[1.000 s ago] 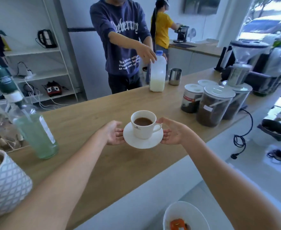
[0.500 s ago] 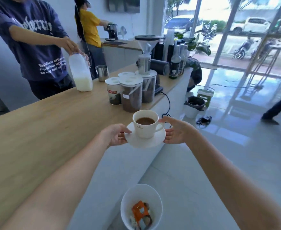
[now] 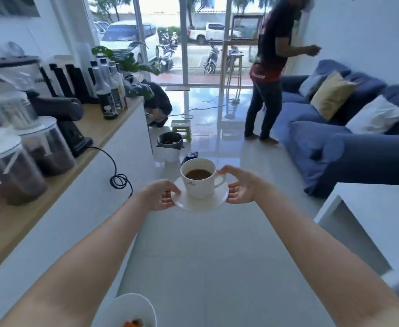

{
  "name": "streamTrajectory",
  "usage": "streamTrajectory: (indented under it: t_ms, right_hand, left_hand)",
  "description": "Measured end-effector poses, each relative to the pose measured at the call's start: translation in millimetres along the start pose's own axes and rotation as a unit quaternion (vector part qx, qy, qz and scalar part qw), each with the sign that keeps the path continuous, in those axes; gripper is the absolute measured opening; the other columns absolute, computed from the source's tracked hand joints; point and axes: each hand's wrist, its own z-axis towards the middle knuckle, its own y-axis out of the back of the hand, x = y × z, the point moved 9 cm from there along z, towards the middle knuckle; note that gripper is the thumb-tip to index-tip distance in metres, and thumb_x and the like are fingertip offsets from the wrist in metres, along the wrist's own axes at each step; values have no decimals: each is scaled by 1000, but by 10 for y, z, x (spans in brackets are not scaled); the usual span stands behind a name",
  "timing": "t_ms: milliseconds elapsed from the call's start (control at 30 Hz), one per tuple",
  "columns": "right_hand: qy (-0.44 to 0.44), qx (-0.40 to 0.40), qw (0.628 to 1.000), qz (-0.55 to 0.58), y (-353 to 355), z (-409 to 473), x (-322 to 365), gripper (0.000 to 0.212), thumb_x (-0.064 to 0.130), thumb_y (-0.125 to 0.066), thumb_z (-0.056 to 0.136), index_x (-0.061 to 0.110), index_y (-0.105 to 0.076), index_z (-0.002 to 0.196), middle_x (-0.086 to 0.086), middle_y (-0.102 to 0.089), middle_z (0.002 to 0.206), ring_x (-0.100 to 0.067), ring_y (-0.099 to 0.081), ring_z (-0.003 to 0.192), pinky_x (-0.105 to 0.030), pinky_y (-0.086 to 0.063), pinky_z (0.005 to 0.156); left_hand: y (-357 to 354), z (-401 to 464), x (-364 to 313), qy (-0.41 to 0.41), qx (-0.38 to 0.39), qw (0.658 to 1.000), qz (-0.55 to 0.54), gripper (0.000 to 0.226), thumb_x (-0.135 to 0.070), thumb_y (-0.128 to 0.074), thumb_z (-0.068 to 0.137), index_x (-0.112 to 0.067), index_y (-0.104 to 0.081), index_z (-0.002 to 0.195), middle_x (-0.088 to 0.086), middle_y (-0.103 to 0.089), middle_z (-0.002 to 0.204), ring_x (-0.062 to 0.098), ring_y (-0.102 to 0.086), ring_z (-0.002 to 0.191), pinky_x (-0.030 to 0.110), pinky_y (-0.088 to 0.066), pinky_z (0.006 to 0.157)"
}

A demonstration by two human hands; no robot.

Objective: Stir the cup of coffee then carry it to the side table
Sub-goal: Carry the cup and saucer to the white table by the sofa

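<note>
A white cup (image 3: 199,185) with brown coffee in it stands on a white saucer (image 3: 201,202), held in the air over the tiled floor. My left hand (image 3: 159,195) grips the saucer's left rim and my right hand (image 3: 239,186) grips its right rim, next to the cup's handle. A white side table (image 3: 373,223) stands low at the right, apart from the cup.
The wooden counter (image 3: 17,218) runs along the left with coffee jars (image 3: 12,171), bottles (image 3: 110,90) and a black cable (image 3: 117,175). A blue sofa (image 3: 340,142) is at the right. A person (image 3: 268,67) stands ahead by the sofa. A white bin (image 3: 170,147) sits on the floor, a white bin (image 3: 132,312) below me.
I have turned right, away from the counter. The cup and saucer have left the countertop and now hang over the floor in both hands. The sofa and white table have come into view.
</note>
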Motion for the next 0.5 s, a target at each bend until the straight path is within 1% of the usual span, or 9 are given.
streamTrajectory:
  t_ms: [100, 200, 367, 433, 500]
  right_hand:
    - [5, -40, 999, 32, 575, 22, 142, 67, 20, -77, 65, -7, -49, 119, -16, -65, 104, -29, -66, 83, -38, -54, 75]
    - [14, -84, 993, 79, 1169, 76, 279, 66, 18, -76, 67, -7, -49, 121, -17, -65, 104, -29, -65, 84, -38, -53, 82]
    - [31, -151, 975, 158, 2011, 92, 447, 62, 18, -75, 70, -7, -50, 121, -18, -63, 108, -30, -63, 85, -39, -52, 87]
    - [42, -178, 965, 189, 2347, 61, 512, 61, 18, -76, 69, -7, -51, 119, -19, -64, 107, -30, -64, 86, -39, -53, 83]
    - [49, -204, 954, 216, 2675, 25, 582, 58, 18, -76, 68, -7, -52, 116, -19, -64, 104, -31, -64, 84, -40, -55, 71]
  left_hand:
    - [-624, 318, -170, 5, 47, 998, 30, 18, 6, -60, 75, -4, -57, 89, 10, -62, 86, 22, -66, 69, 24, -55, 46]
    - [-1289, 634, -338, 14, 100, 992, 73, 17, 6, -60, 76, -2, -58, 91, 11, -64, 85, 23, -66, 70, 29, -55, 53]
    - [-2294, 1059, -606, 25, 160, 975, 152, 17, 6, -58, 79, -1, -57, 95, 11, -62, 86, 23, -64, 74, 29, -53, 61]
    - [-2720, 1200, -711, 21, 182, 967, 180, 15, 5, -57, 80, -1, -56, 94, 11, -61, 86, 23, -63, 74, 29, -53, 63]
    - [-3155, 1340, -789, 23, 200, 957, 208, 12, 5, -56, 81, -1, -56, 91, 11, -60, 85, 22, -62, 74, 29, -52, 63]
